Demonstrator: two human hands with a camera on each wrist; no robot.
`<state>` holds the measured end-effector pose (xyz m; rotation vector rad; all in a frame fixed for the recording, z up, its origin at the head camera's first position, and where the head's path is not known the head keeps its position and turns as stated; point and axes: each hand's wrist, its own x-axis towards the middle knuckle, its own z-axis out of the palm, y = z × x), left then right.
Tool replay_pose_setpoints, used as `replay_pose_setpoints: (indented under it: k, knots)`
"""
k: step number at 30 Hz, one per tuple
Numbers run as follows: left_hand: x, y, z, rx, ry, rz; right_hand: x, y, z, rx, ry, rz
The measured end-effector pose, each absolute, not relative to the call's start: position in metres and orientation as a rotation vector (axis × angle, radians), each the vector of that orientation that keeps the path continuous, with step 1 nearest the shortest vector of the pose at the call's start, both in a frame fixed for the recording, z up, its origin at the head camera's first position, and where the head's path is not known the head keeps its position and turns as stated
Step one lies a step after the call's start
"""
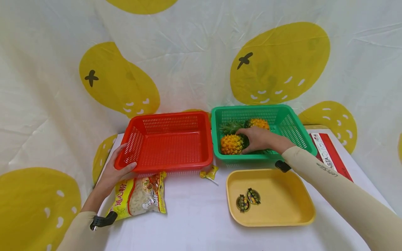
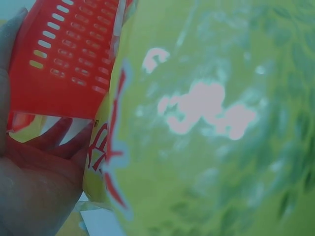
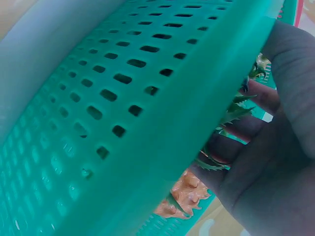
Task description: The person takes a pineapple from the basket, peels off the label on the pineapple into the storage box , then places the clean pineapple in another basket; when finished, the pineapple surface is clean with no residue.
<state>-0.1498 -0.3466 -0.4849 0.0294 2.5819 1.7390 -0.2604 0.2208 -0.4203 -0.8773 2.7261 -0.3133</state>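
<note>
The left hand (image 1: 113,170) rests at the front left corner of a red plastic basket (image 1: 168,165), its thumb along the front and its fingers along the left side. Below that hand lies a yellow bag (image 1: 142,197) with a clear window, which fills much of the left wrist view. Reaching into a green basket (image 1: 220,153), the right hand (image 1: 258,138) grips a small pineapple (image 1: 231,144) by its leafy crown. Behind it lies a second pineapple (image 1: 259,123), partly hidden. In the right wrist view, fingers curl around green leaves (image 3: 236,112) beyond the basket wall.
A yellow tray (image 1: 276,209) with two dark round stickers (image 1: 248,199) stands in front of the green basket. Between the baskets' fronts lies a yellow-wrapped lollipop (image 1: 209,173). A red and white flat box (image 1: 329,153) is at the right edge. Behind hangs a patterned cloth (image 1: 188,62).
</note>
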Motion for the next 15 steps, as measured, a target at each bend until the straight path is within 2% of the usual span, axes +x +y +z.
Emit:
replay_pose_setpoints:
  k: [11, 15]
  knots:
    - [-0.149, -0.348, -0.481, -0.019, 2.607, 1.644, -0.247, 0.228, -0.412, -0.905, 2.768, -0.243]
    - [-0.140, -0.344, -0.472, 0.055, 2.756, 1.556, -0.234, 0.232, -0.406, -0.892, 2.860, -0.202]
